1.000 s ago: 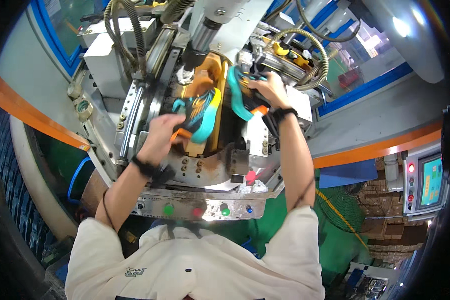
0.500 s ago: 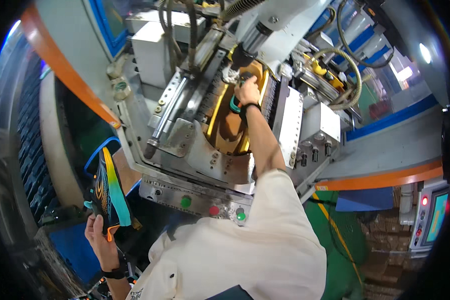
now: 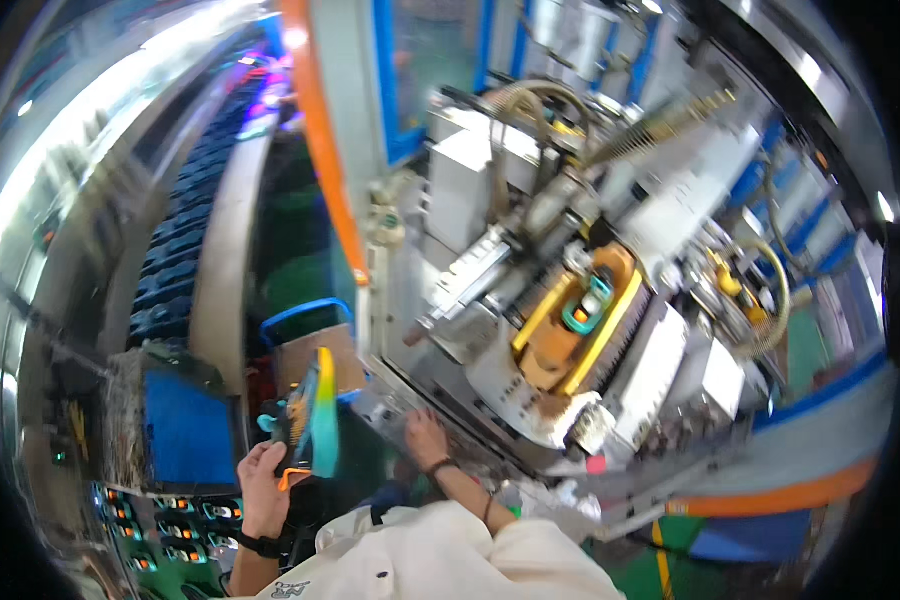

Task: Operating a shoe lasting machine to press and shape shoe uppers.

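A running shoe [image 3: 324, 415] in black, teal and yellow with an orange edge is held upright by my left hand [image 3: 263, 492], thumb and fingers closed around its lower end. My right hand [image 3: 427, 440] rests on the front panel of the machine, empty, its fingers reaching over the panel; motion blurs it a little. Beyond it, in the machine's bay between yellow side pads [image 3: 610, 335], lies another piece in teal, white and orange [image 3: 588, 308], on a tan pad [image 3: 548, 350].
To the left runs a dark ridged conveyor [image 3: 185, 230]. A blue-topped stand [image 3: 192, 425] is near its end, with several teal and orange pieces [image 3: 182, 530] below. An orange-edged door frame [image 3: 325, 150] borders the machine. A blue-rimmed cart [image 3: 310, 345] stands behind the shoe.
My right hand has left the machine's bay and come back to the front panel, leaving the teal piece there. My left hand still holds the shoe. The view has turned left.
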### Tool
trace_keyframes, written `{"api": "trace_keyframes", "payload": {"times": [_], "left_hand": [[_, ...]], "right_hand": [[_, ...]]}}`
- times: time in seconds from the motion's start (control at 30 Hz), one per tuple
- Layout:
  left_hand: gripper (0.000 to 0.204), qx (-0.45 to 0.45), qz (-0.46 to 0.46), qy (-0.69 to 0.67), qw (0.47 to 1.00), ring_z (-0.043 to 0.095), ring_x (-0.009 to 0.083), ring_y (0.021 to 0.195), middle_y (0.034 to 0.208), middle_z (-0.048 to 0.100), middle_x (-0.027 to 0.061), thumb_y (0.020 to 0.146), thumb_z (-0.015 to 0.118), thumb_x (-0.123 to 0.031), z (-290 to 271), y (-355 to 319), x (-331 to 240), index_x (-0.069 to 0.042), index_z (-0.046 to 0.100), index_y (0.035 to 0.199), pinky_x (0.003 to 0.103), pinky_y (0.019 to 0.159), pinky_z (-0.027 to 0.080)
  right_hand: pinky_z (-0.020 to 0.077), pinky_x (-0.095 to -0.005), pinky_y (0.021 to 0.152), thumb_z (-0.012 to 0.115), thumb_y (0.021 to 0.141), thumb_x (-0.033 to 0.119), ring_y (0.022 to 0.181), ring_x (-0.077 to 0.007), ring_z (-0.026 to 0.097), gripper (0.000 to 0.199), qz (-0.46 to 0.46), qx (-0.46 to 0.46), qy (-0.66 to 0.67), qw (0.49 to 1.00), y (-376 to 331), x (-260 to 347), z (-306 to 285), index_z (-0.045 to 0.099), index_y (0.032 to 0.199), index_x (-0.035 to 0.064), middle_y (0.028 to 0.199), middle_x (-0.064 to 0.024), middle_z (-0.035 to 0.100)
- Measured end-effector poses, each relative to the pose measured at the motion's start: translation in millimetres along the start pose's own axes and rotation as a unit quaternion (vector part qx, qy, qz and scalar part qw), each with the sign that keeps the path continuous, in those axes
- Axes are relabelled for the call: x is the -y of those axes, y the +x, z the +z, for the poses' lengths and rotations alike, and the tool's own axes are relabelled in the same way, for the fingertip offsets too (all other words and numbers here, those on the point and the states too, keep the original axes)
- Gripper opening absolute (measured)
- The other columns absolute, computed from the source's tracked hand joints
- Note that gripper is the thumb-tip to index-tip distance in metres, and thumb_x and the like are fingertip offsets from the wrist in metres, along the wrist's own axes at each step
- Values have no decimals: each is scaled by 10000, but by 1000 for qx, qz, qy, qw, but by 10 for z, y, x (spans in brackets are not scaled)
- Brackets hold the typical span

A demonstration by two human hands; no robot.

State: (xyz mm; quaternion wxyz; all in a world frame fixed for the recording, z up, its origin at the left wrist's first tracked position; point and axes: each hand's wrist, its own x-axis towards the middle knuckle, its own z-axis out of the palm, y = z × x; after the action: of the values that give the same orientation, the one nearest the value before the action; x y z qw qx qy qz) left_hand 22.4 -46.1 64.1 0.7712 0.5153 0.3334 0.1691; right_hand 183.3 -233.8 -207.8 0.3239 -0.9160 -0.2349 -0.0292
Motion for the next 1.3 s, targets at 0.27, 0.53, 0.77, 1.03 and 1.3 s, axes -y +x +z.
{"api": "trace_keyframes", "payload": {"times": [0.27,0.53,0.77,1.03,1.3], "left_hand": [[261,-43,4,15,999,675,194,869,1003,625,84,935,674,-234,-208,138,212,6,627,1024,327,660,621],[261,-7,-11,13,1000,679,196,836,953,635,97,941,670,-236,-70,120,270,15,623,993,331,698,627],[253,8,-5,-9,1000,682,210,845,956,632,104,932,682,-209,-104,-13,402,25,618,1003,359,701,632],[252,-56,-8,-12,998,677,220,901,991,636,89,935,685,-218,-547,-473,432,10,636,1030,369,689,631],[80,-152,32,-3,988,633,127,712,831,638,40,865,652,-60,-1390,-1170,476,11,630,895,295,610,587]], "right_hand": [[517,-432,715,667,806,43,834,-345,629,178,-27,-227,163,960,322,315,-1822,642,982,54,860,-143,624],[517,-306,586,806,778,168,667,-123,626,471,2,-460,189,867,2358,-241,-5499,568,1121,-51,732,-26,638],[530,-306,604,800,756,144,649,-162,635,586,-165,-544,204,797,2629,-446,-5398,534,1232,-74,750,-68,679],[546,-430,823,805,738,218,967,-308,684,515,126,-361,134,914,2501,-395,-5574,621,1134,-56,1006,-263,670],[485,-321,929,849,784,112,1057,-196,606,683,-137,-418,211,873,2909,-715,-5609,468,1341,7,1191,-100,620]]}}
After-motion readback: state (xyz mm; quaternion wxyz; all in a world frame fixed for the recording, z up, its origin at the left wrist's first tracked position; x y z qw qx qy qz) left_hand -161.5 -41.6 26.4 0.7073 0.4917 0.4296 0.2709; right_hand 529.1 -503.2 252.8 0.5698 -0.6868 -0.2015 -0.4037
